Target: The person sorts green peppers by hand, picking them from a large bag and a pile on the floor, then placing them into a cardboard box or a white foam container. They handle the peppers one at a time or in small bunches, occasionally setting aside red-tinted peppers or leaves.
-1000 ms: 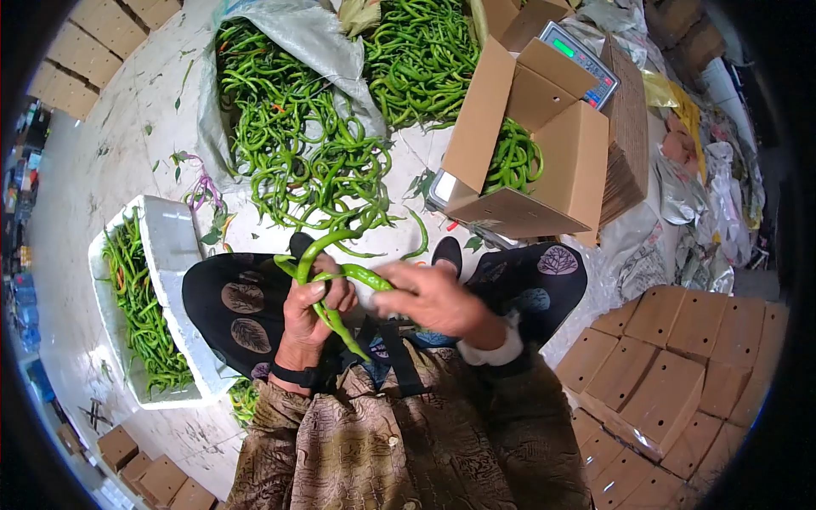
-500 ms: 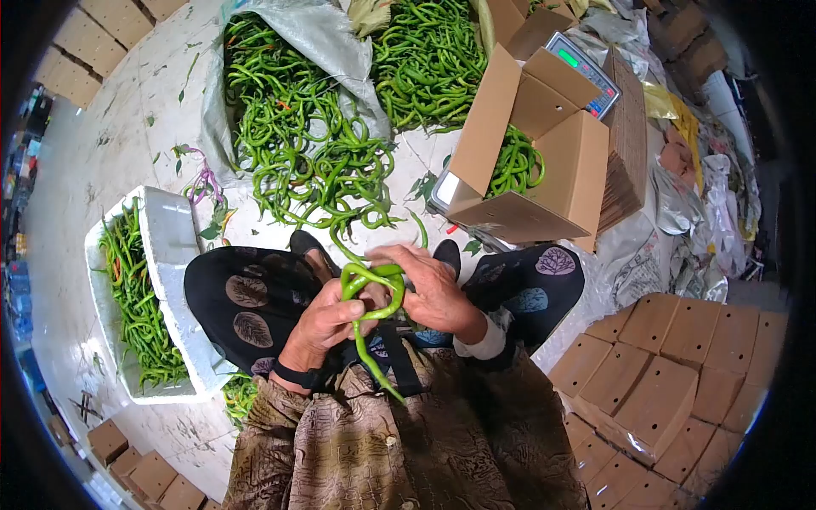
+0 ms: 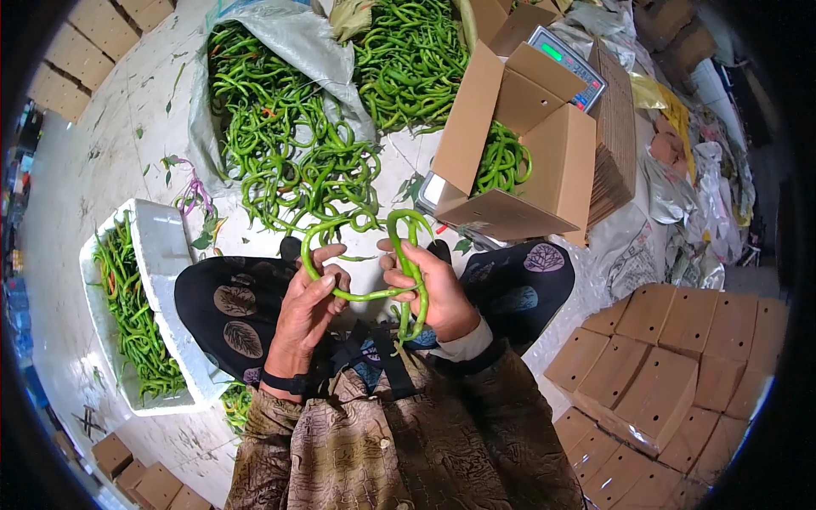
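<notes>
Over my lap, my left hand (image 3: 310, 306) grips a long curved green chili pepper (image 3: 365, 297) with the thumb pressed on it. That pepper's other end reaches across to my right hand (image 3: 442, 293). Curled in the right fingers are more green chili peppers (image 3: 421, 308), one hooking up above the knuckles and one hanging down toward my lap. Just ahead of both hands lies a loose heap of green chili peppers (image 3: 314, 170), spilling from a white woven sack (image 3: 319, 55) onto the floor.
At right, an open cardboard box (image 3: 569, 161) with some peppers stands on a scale (image 3: 429, 191) with a lit display (image 3: 552, 53). A white foam box (image 3: 174, 293) of peppers sits at left. Stacked brown cartons (image 3: 654, 391) fill the lower right; plastic wrapping (image 3: 676, 204) lies beyond.
My hands have moved apart, the left one leftward and the right one slightly rightward. The peppers, bunched together before, now stretch between them, with some upright in my right hand.
</notes>
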Available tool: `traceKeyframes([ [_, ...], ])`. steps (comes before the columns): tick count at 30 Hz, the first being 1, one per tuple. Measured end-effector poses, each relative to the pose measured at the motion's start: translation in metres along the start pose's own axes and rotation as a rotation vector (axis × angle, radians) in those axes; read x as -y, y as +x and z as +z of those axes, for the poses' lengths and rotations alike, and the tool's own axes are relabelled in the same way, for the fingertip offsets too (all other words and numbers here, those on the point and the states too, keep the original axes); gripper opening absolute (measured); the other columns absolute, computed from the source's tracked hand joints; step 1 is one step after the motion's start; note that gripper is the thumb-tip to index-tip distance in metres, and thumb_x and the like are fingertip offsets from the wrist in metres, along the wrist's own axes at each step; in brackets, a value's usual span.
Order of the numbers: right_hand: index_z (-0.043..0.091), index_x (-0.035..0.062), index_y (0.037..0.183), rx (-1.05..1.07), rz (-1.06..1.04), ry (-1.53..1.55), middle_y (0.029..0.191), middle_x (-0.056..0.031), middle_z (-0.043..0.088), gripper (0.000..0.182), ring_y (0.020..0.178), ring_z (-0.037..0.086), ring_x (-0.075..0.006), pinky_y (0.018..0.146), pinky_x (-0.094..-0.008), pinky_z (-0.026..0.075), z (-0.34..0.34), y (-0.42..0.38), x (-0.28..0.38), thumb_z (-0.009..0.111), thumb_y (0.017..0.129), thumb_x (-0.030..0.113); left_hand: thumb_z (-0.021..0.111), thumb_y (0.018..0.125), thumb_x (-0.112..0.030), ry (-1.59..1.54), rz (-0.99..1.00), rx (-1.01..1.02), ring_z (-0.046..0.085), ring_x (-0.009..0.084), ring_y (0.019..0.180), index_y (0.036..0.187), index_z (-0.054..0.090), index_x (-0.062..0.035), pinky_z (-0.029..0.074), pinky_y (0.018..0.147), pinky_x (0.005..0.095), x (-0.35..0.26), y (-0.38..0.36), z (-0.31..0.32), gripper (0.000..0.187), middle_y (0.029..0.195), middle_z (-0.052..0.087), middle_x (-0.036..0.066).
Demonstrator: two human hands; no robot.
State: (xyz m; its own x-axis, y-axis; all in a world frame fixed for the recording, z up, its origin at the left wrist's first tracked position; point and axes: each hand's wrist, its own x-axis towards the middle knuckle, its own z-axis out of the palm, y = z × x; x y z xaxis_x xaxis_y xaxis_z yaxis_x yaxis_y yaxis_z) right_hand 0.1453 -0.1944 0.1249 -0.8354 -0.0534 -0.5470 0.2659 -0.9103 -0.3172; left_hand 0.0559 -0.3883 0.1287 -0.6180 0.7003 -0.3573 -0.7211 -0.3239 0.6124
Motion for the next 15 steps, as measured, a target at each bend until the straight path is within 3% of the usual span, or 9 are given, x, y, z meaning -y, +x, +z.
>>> traceKeyframes([
  [4,0.053,0.0033,0.127,0.075,0.043,0.081,0.093,-0.0029,0.056,0.040,0.066,0.043,-0.0064,0.055,-0.0222,0.037,-0.004,-0.001,-0.002,0.046,0.101,0.032,0.068,0.087,-0.020,0.134,0.043,0.048,0.053,0.0139,0.071,0.135,0.042,0.0039,0.043,0.062,0.0246,-0.009,-0.006,0.006,0.060,0.086,0.059,0.010],
  [7,0.051,0.0026,0.132,0.140,0.029,0.143,0.097,-0.0059,0.059,0.042,0.073,0.051,-0.0101,0.065,-0.0245,0.042,-0.013,-0.002,-0.001,0.044,0.102,0.031,0.072,0.083,-0.023,0.228,0.148,0.015,0.053,0.0141,0.071,0.134,0.044,0.0067,0.043,0.061,0.0250,-0.023,-0.018,0.009,0.066,0.087,0.059,0.009],
  [10,0.050,0.0024,0.133,0.132,0.013,0.131,0.099,-0.0068,0.061,0.043,0.078,0.054,-0.0135,0.071,-0.0279,0.044,-0.006,-0.006,0.000,0.043,0.102,0.031,0.069,0.086,-0.017,0.701,0.217,-0.158,0.051,0.0105,0.066,0.130,0.051,0.0056,0.041,0.058,0.0233,-0.043,-0.030,0.034,0.053,0.084,0.058,0.004],
  [11,0.050,0.0033,0.133,0.181,0.001,0.151,0.100,-0.0071,0.061,0.042,0.084,0.055,-0.0152,0.074,-0.0302,0.044,-0.010,-0.005,-0.001,0.043,0.102,0.031,0.069,0.086,-0.017,0.704,0.213,-0.159,0.051,0.0105,0.066,0.130,0.051,0.0056,0.041,0.058,0.0233,-0.043,-0.030,0.034,0.053,0.084,0.058,0.004],
  [13,0.050,0.0034,0.133,0.167,-0.017,0.150,0.102,-0.0073,0.062,0.042,0.086,0.055,-0.0148,0.074,-0.0296,0.044,-0.015,-0.001,-0.006,0.043,0.102,0.030,0.066,0.088,-0.014,1.255,0.572,-0.122,0.050,0.0068,0.063,0.128,0.055,0.0029,0.039,0.055,0.0208,-0.041,-0.029,0.034,0.045,0.078,0.056,0.001],
  [14,0.050,0.0035,0.134,0.152,-0.037,0.144,0.103,-0.0076,0.062,0.041,0.089,0.055,-0.0143,0.074,-0.0291,0.044,-0.018,0.000,-0.007,0.044,0.102,0.029,0.066,0.088,-0.014,1.257,0.569,-0.119,0.050,0.0068,0.063,0.128,0.055,0.0029,0.039,0.055,0.0208,-0.044,-0.031,0.042,0.045,0.078,0.056,0.001],
  [15,0.050,0.0035,0.134,0.149,-0.040,0.149,0.103,-0.0076,0.062,0.041,0.089,0.055,-0.0143,0.074,-0.0291,0.044,-0.023,0.000,-0.007,0.044,0.102,0.029,0.063,0.088,-0.012,1.088,0.508,-0.283,0.048,0.0057,0.064,0.129,0.055,0.0028,0.037,0.056,0.0203,-0.050,-0.036,0.056,0.043,0.079,0.056,0.001],
])
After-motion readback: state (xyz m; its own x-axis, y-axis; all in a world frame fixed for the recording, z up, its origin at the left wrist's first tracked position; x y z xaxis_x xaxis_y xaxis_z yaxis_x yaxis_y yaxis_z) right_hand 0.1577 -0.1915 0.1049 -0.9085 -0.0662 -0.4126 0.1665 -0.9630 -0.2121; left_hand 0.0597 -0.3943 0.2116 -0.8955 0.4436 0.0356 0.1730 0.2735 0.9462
